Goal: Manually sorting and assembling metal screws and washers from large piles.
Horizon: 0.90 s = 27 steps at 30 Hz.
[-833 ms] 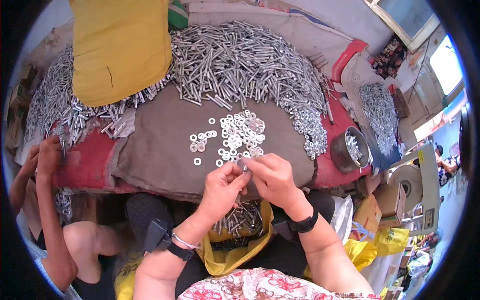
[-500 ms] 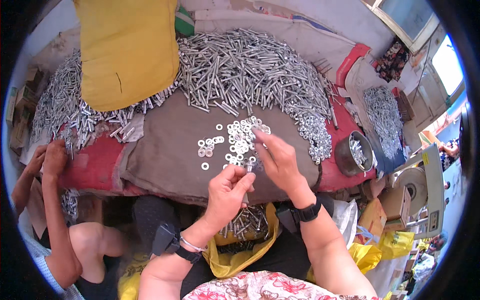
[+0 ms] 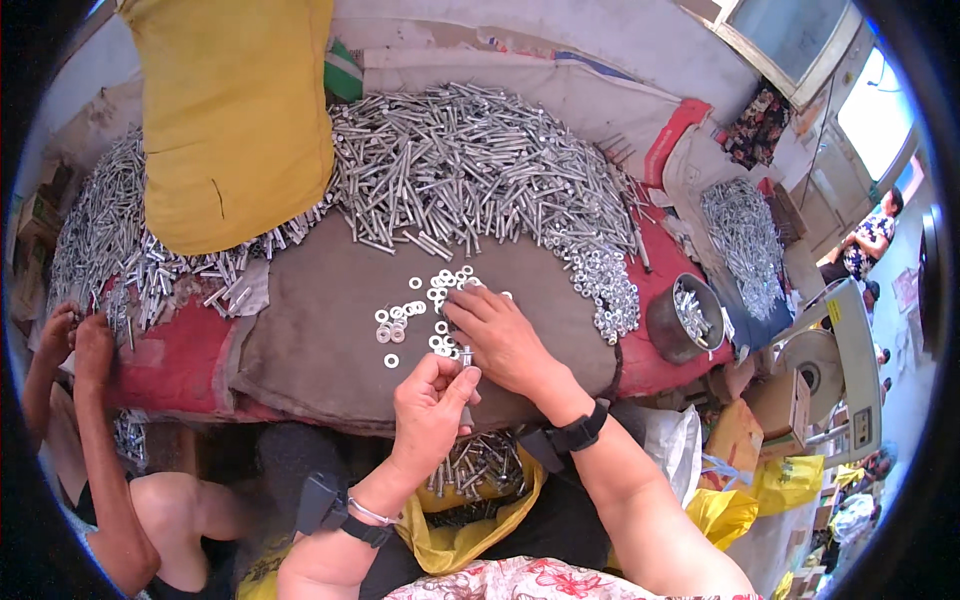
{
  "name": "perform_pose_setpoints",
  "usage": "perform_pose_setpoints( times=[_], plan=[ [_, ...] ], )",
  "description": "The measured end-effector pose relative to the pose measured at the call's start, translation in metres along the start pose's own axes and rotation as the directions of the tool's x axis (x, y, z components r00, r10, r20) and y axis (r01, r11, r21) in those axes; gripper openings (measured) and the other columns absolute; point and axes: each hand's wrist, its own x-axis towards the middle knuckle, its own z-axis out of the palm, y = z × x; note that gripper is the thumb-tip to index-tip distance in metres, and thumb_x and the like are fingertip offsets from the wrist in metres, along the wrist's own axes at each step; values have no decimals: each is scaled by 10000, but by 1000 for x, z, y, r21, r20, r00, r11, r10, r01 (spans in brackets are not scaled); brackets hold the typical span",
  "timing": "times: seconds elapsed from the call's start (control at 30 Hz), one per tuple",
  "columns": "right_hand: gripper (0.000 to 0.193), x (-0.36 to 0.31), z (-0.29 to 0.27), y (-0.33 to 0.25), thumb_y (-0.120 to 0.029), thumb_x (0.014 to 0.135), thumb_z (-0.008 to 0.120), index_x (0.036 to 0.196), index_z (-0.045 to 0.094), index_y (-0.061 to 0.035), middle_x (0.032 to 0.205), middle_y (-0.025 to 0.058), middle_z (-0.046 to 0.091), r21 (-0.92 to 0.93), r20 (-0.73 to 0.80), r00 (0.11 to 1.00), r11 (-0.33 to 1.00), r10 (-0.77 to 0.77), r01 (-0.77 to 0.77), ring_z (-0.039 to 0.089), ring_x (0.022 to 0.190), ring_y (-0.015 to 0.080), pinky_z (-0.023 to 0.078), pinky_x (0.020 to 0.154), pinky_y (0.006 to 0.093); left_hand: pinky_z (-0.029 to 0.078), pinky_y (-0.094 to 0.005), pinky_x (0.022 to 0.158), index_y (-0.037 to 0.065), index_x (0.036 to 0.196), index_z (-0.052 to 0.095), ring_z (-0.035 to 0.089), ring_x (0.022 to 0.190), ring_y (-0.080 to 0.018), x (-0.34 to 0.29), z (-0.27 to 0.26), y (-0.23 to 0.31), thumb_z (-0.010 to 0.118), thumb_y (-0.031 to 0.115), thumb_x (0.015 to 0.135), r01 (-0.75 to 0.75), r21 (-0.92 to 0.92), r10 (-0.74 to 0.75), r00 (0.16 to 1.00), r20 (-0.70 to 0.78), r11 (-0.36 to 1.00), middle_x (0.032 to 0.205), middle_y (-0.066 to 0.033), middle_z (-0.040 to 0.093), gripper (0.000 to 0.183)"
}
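My left hand is closed, with thumb and fingers pinching a metal bolt whose end sticks up above the fingertips. My right hand lies palm down with its fingers stretched out over flat washers on the brown cloth pad. Its fingertips rest among the washers and hide part of them. Below my hands, a yellow bag between my knees gapes wide, with several bolts inside.
Beyond the pad, bolts form a large heap, partly covered by a yellow cloth. Nuts spill down its right side. A metal pot of bolts stands at right. On the left, another person's hands work at the heap.
My right hand has moved left and lower, its fingers now covering much of the washer pile. My left hand keeps its pinch on the bolt. The whole view has shifted slightly.
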Motion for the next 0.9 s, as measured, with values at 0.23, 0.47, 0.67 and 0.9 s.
perform_pose_setpoints(
  times=[0.23,0.47,0.67,0.9],
  plan=[
    [215,-23,-34,25,-55,790,633,1002,663,-81,1032,96,660,47,-121,991,996,-65,71,589,1061,307,439,922,447,455,-167,407,60,907,570,554,577,-24,-4,6,-8,645,183,919,61,15,-62,997,56,998,712,-6,622,145],
    [144,-21,-36,38,-31,784,637,922,669,-59,796,112,634,72,-364,915,985,174,-158,615,759,316,483,675,401,467,-169,414,62,907,565,555,599,-21,-6,9,-18,639,203,925,131,21,-132,985,114,991,719,0,624,160],
    [124,1,-22,19,-38,775,641,896,657,-58,782,100,606,38,-344,930,991,133,-128,606,737,302,478,656,404,451,-177,421,47,911,562,528,536,-20,-12,13,-14,642,162,921,70,-12,-69,993,101,997,719,-10,627,140],
    [292,33,20,-42,-128,749,626,1033,600,-67,1077,106,622,83,-194,925,934,-325,346,599,1004,298,472,857,409,413,-168,437,23,963,571,528,538,-7,-27,15,-4,653,43,895,-195,-77,205,966,158,978,737,-1,630,108]
  ],
)
